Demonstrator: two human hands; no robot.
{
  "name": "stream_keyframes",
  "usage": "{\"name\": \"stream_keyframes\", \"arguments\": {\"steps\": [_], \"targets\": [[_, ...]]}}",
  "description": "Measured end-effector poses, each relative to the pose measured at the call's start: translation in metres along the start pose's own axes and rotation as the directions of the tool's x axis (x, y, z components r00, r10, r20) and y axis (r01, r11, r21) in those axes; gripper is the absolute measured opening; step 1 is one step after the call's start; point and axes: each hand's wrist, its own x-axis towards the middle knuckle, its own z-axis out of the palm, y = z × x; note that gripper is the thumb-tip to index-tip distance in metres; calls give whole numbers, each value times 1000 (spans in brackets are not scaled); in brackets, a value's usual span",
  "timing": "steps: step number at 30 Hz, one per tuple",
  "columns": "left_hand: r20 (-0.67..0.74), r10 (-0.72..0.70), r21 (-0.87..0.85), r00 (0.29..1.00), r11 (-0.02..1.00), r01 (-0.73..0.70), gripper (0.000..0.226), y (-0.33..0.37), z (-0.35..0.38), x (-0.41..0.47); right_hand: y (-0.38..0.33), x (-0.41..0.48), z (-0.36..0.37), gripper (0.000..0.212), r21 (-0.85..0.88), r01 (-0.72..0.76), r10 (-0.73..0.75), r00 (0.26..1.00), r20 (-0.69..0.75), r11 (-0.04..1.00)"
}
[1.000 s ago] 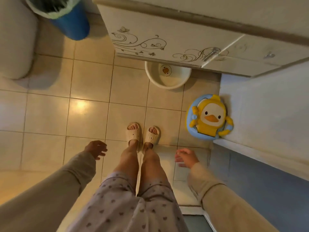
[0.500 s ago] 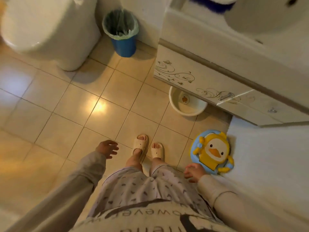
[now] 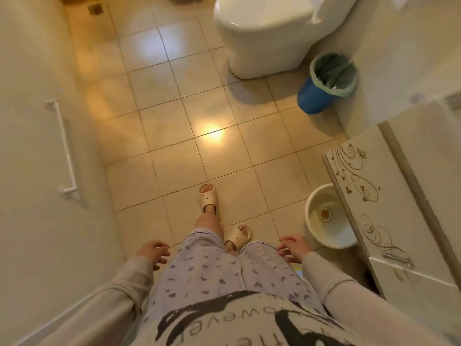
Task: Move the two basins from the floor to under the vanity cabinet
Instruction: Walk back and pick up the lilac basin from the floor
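Note:
A cream basin [image 3: 324, 218] with a small brown picture in its bottom stands on the tiled floor, partly tucked beneath the vanity cabinet [image 3: 361, 186] at the right. The cabinet front is white with brown swirl patterns. My left hand [image 3: 153, 252] hangs by my left thigh, fingers loosely spread, holding nothing. My right hand [image 3: 294, 247] hovers beside my right thigh, left of the basin and apart from it, also holding nothing. A second basin is not clearly in view; only a sliver of yellow shows below my right hand.
A white toilet [image 3: 269, 33] stands at the top. A blue waste bin [image 3: 326, 83] with a green liner sits between it and the cabinet. A white door with a handle bar [image 3: 63, 146] runs along the left. My slippered feet [image 3: 209, 198] stand mid-floor.
The view has swung left, so the cabinet and cream basin now sit at the right edge. The blue-and-yellow duck item has dropped out of sight. My feet have stepped apart.

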Motion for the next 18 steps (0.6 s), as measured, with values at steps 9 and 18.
{"name": "stream_keyframes", "arguments": {"steps": [9,18], "targets": [[-13,-181,-407,983,899,160,29,-34,-23,9,-154,3,52,16,-264,273,-244,960,138,925],[-10,-173,-483,985,863,147,31,65,-112,64,-266,35,103,17,-348,232,-202,972,119,908]]}}
